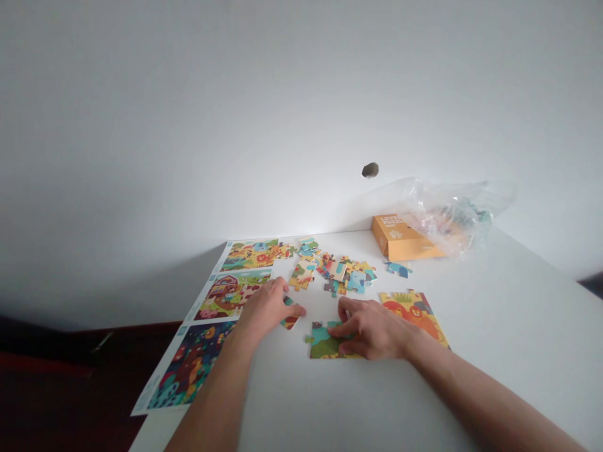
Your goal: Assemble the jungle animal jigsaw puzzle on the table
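Observation:
My left hand (267, 309) has its thumb and fingers closed round a dark puzzle piece (289, 322) with a little red and green, partly hidden by the fingers. To its right, a joined puzzle section (324, 345) in green and blue lies flat on the table. My right hand (372, 328) rests on that section, thumb and index finger pressed on its right part and the other fingers curled. Behind the right wrist lies another joined section (417, 312) with orange lions, partly covered by the forearm.
Loose puzzle pieces (355, 277) lie in a pile farther back, with a blue piece (398, 269) to their right. A picture sheet (192, 321) runs along the left table edge. An orange puzzle box (400, 238) and a clear plastic bag (464, 220) stand near the wall.

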`<state>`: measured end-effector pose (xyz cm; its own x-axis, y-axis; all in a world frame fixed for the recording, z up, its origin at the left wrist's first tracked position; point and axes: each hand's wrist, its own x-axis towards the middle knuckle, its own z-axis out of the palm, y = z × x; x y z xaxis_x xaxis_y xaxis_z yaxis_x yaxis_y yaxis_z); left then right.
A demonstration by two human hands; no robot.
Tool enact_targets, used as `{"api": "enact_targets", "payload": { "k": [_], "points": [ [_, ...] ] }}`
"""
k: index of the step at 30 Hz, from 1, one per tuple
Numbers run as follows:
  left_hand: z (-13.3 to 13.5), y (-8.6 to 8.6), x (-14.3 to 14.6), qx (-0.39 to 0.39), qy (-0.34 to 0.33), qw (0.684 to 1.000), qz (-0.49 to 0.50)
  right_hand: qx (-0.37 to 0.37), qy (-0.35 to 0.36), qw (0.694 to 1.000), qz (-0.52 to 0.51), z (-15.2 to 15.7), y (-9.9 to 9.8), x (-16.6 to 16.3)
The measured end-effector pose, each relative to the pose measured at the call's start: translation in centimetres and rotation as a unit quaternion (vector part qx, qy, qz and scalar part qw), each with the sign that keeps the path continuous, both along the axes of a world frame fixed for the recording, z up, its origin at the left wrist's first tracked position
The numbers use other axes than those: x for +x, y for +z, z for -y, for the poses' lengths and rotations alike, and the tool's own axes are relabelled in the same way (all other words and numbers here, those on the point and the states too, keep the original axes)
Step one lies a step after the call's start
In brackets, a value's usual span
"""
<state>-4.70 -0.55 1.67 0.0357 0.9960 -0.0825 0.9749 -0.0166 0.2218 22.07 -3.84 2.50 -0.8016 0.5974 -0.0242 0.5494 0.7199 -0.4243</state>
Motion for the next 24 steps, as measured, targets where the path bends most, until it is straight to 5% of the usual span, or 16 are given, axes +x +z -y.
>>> {"api": "enact_targets", "payload": {
  "k": [15, 24],
  "points": [
    [0.0, -0.8, -0.1, -0.001, -0.059, 0.996, 0.071, -0.004, 0.044, 0.998, -0.044, -0.1, -0.7, 0.1],
    [0.6, -0.2, -0.4, -0.004, -0.044, 0.999, -0.001, 0.053, 0.024, 0.994, -0.088, -0.3, -1.6, 0.1]
  ]
}}
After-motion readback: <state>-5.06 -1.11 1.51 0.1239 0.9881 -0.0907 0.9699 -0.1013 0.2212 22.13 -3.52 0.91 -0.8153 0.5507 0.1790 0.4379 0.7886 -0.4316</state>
